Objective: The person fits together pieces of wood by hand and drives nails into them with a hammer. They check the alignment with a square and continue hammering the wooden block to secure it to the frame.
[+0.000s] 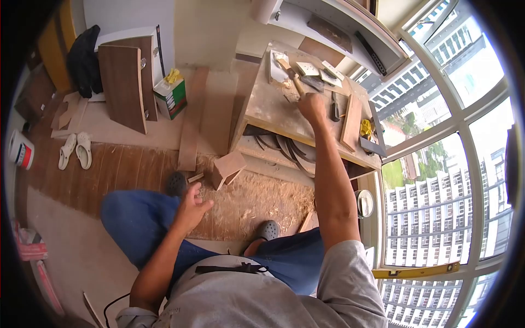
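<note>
Floor [126, 164]: we judge the shavings [273, 191] could slide a clog [268, 229] | Table [268, 112]: crowded; a stray arm could knock the dark-handled tool [335, 106] off | Left hand [190, 212]: loosely half-open, we see nothing held | Right hand [313, 107]: closed on the wooden-handled tool [297, 83] over the table; loose grip could let it skid

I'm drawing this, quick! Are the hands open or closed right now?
Left hand: open, fingers loosely bent, nothing seen in it.
Right hand: closed on a wooden handle.
</note>
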Demonstrator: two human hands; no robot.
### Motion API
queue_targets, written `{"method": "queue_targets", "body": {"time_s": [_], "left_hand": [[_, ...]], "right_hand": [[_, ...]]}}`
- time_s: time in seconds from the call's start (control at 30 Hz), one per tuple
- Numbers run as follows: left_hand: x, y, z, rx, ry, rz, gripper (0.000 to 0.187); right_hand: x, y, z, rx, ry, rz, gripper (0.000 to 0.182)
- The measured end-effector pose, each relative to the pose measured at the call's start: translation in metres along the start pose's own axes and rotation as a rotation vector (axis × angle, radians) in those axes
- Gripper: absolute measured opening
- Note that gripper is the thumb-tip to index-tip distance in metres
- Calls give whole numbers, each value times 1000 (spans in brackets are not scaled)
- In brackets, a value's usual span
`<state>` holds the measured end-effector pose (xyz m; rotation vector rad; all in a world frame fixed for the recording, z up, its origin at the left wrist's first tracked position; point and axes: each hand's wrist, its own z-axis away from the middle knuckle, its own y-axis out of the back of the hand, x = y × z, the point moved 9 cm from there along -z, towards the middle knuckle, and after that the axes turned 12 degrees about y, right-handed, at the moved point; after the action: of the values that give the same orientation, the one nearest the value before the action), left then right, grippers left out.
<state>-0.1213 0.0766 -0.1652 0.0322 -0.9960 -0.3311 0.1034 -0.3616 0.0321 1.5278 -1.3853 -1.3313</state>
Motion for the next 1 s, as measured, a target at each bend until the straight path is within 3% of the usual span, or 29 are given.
{"method": "queue_targets", "body": {"time_s": [0.13,0.2,0.33,0.4,0.53,0.6,0.67,0.7,0.73,0.77,0.8,0.87,0.9,0.93,1.0], "left_hand": [[10,-7,2,-16,-101,-94,82],[14,-6,4,2,-109,-121,83],[27,-4,8,-1,-117,-143,84],[21,-6,12,-2,-123,-177,84],[33,8,18,159,-329,-174,70],[46,13,31,209,-408,-178,65],[86,13,53,168,-441,-102,51],[103,9,60,161,-436,-108,51],[135,3,82,261,-673,-236,48],[159,-8,106,364,-913,-362,45],[168,-19,110,363,-912,-368,45],[178,-49,131,425,-1079,-580,40],[168,-53,131,421,-1073,-583,40],[150,-65,122,305,-1054,-629,36],[124,-77,114,184,-1030,-679,33]], "right_hand": [[-8,-8,0,-35,44,73,33],[0,-16,-14,22,283,245,34],[6,-26,-28,-88,503,244,30],[3,-17,-20,13,468,164,26],[-10,8,-4,46,437,125,26],[-13,33,11,72,315,59,29],[-28,41,63,-39,37,-466,25],[-62,52,103,-69,-5,-624,23],[-93,52,146,-100,-51,-782,21],[-101,30,178,-170,-118,-867,16],[-114,13,208,-205,-48,-936,14],[-143,-22,275,-329,-204,-1196,9],[-150,-35,302,-374,-248,-1226,8],[-151,-53,321,-440,-147,-1256,6],[-147,-62,336,-333,-208,-1260,4]]}}
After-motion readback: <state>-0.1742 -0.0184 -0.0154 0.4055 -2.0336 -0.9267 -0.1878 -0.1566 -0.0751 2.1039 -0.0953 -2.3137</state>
